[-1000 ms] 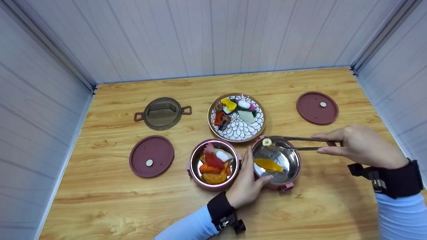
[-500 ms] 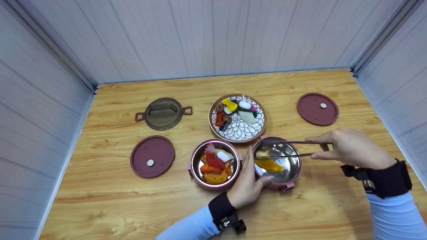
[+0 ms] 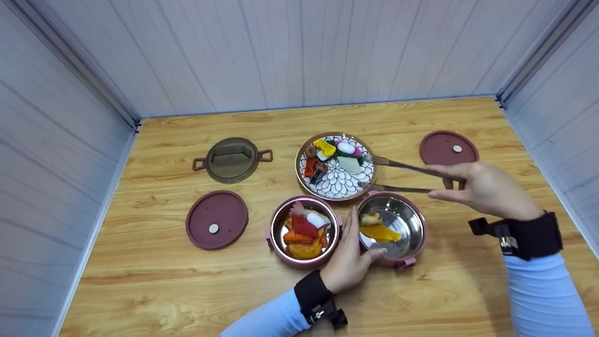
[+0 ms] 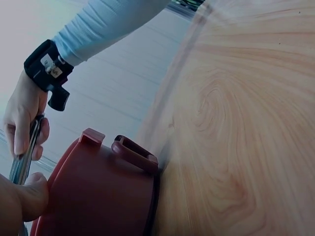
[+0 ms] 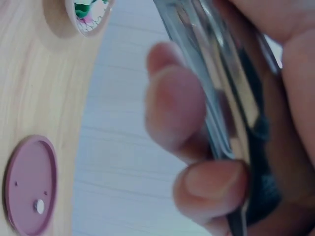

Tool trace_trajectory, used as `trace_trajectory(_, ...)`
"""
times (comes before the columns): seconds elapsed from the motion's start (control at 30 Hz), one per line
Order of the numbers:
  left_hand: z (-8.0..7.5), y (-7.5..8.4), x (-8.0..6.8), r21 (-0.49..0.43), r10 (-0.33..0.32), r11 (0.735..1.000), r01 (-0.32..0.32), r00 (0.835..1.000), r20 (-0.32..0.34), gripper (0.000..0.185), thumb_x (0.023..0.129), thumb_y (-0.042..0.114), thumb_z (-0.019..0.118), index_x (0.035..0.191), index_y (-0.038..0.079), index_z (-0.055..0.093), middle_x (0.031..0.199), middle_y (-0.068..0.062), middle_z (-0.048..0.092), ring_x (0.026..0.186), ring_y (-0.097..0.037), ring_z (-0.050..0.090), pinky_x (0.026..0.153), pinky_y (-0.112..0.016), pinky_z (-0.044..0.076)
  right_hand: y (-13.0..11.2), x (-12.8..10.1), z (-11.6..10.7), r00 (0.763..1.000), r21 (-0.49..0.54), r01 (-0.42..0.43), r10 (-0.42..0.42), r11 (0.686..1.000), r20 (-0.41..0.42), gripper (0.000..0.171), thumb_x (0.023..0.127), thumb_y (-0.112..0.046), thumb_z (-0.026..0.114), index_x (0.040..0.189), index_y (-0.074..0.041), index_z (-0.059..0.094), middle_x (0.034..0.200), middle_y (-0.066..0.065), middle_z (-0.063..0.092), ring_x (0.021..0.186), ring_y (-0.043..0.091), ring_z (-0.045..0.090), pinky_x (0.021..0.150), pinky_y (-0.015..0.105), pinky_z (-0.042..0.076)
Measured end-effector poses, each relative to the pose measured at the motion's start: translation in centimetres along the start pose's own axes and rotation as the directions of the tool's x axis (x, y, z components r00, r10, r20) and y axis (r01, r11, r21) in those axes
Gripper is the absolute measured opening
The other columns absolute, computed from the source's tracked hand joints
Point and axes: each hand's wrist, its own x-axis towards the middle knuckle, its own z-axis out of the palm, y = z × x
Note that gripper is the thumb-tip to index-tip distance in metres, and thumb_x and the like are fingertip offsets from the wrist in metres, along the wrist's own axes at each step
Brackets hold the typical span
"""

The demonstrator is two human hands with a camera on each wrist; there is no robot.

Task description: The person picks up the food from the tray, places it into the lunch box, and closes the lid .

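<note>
My left hand (image 3: 348, 264) lies against the left side of a pink steel-lined bowl (image 3: 406, 229), its fingers straight between this bowl and another, its thumb (image 4: 34, 196) at the rim. Inside lie a yellow food piece (image 3: 380, 232) and a pale ring-shaped piece (image 3: 370, 218). My right hand (image 3: 491, 192) holds metal tongs (image 3: 406, 166) between thumb and fingers. The tongs' arms are spread, their tips over the right edge of a flower-patterned plate (image 3: 339, 185), with nothing between them. Toy foods on the plate include a yellow piece (image 3: 325, 147) and a pale green slice (image 3: 350, 164).
A second pink bowl (image 3: 273, 229), filled with toy food, stands left of my left hand. Maroon lids lie at the left (image 3: 215, 213) and beyond my right hand (image 3: 444, 145). A brown see-through lid with side handles (image 3: 232, 166) lies at the back left.
The tongs lowered the pale ring-shaped piece into the right bowl beside the yellow one and let go. My right hand then moved them up and away to the plate. The left hand stayed put.
</note>
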Motion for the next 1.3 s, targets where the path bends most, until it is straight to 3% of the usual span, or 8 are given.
trace_trajectory(0.33, 0.1, 0.0, 0.4, -0.003, -0.021, 1.0, 0.021, 1.0, -0.005, 0.102, 0.091, 0.033, 0.069, 0.158, 0.002, -0.001, 0.163, -0.021, 0.0, 0.149, -0.03, 0.006, 0.119, -0.04, 0.01, 2.5, 3.7, 3.4, 0.987, 0.053, -0.156, 0.157, 0.986, -0.019, 0.053, 0.09, -0.047, 0.07, 0.131, -0.013, 0.066, 0.071, -0.005, 0.058, 0.045, 0.009, 0.036, 0.044, 0.026, 0.03)
trace_trajectory(0.5, 0.2, 0.0, 0.5, -0.003, -0.02, 1.0, 0.02, 1.0, 0.0, 0.103, 0.091, 0.033, 0.07, 0.158, 0.003, -0.002, 0.163, -0.02, 0.0, 0.149, -0.029, 0.006, 0.119, -0.04, 0.01, 3.7, 3.8, 5.3, 0.981, 0.044, -0.194, 0.195, 0.98, -0.007, 0.051, 0.091, -0.046, 0.067, 0.131, -0.015, 0.067, 0.069, -0.001, 0.059, 0.048, 0.013, 0.039, 0.046, 0.028, 0.03)
trace_trajectory(0.6, 0.3, 0.1, 0.4, 0.0, -0.013, 1.0, 0.013, 1.0, 0.007, 0.102, 0.091, 0.032, 0.07, 0.158, 0.002, -0.002, 0.163, -0.021, 0.0, 0.149, -0.03, 0.006, 0.119, -0.041, 0.01, 3.7, 3.3, 5.9, 0.98, 0.017, -0.192, 0.192, 0.981, -0.046, 0.047, 0.093, -0.044, 0.066, 0.131, -0.016, 0.068, 0.079, 0.006, 0.069, 0.052, 0.015, 0.043, 0.048, 0.03, 0.032)
trace_trajectory(0.73, 0.4, 0.2, 0.3, -0.005, -0.024, 1.0, 0.024, 1.0, 0.017, 0.102, 0.092, 0.031, 0.069, 0.158, 0.003, -0.002, 0.163, -0.02, -0.001, 0.149, -0.031, 0.006, 0.119, -0.041, 0.011, 3.3, 2.8, 6.2, 0.983, 0.041, -0.162, 0.165, 0.986, -0.082, 0.05, 0.093, -0.042, 0.066, 0.131, -0.01, 0.066, 0.095, 0.013, 0.073, 0.057, 0.016, 0.048, 0.051, 0.031, 0.035)
trace_trajectory(0.9, 0.4, 0.3, 0.3, -0.018, -0.041, 0.999, 0.041, 0.999, 0.025, 0.103, 0.091, 0.032, 0.07, 0.158, 0.005, -0.003, 0.164, -0.018, -0.002, 0.149, -0.029, 0.007, 0.119, -0.04, 0.011, 3.0, 2.5, 6.0, 0.983, 0.143, -0.163, 0.173, 0.976, -0.06, 0.053, 0.091, -0.032, 0.074, 0.135, -0.007, 0.06, 0.08, 0.002, 0.065, 0.062, 0.015, 0.054, 0.055, 0.027, 0.041)
trace_trajectory(1.03, 0.3, 0.3, 0.2, -0.01, -0.05, 0.999, 0.05, 0.998, 0.026, 0.103, 0.091, 0.031, 0.07, 0.158, 0.005, -0.003, 0.164, -0.016, -0.002, 0.149, -0.027, 0.006, 0.119, -0.038, 0.011, 2.8, 2.0, 5.4, 0.98, 0.191, -0.16, 0.179, 0.968, -0.083, 0.047, 0.089, -0.017, 0.074, 0.132, -0.005, 0.059, 0.09, 0.006, 0.07, 0.075, 0.018, 0.064, 0.062, 0.02, 0.048)
trace_trajectory(1.1, 0.1, 0.3, 0.2, -0.005, -0.052, 0.999, 0.052, 0.998, 0.025, 0.103, 0.091, 0.031, 0.071, 0.159, 0.005, -0.003, 0.164, -0.015, -0.002, 0.149, -0.026, 0.006, 0.119, -0.036, 0.011, 2.7, 1.9, 5.3, 0.979, 0.176, -0.155, 0.175, 0.972, -0.108, 0.045, 0.089, -0.02, 0.075, 0.129, -0.004, 0.062, 0.095, 0.009, 0.072, 0.078, 0.019, 0.067, 0.064, 0.02, 0.049)
trace_trajectory(1.3, -0.1, 0.1, 0.2, 0.003, -0.053, 0.999, 0.053, 0.998, 0.021, 0.103, 0.091, 0.031, 0.071, 0.159, 0.006, -0.002, 0.164, -0.016, -0.001, 0.149, -0.029, 0.004, 0.12, -0.038, 0.01, 2.0, 2.1, 5.2, 0.963, 0.144, -0.176, 0.201, 0.974, -0.182, 0.041, 0.081, -0.029, 0.084, 0.113, -0.005, 0.074, 0.089, 0.012, 0.074, 0.057, 0.014, 0.059, 0.047, 0.02, 0.041)
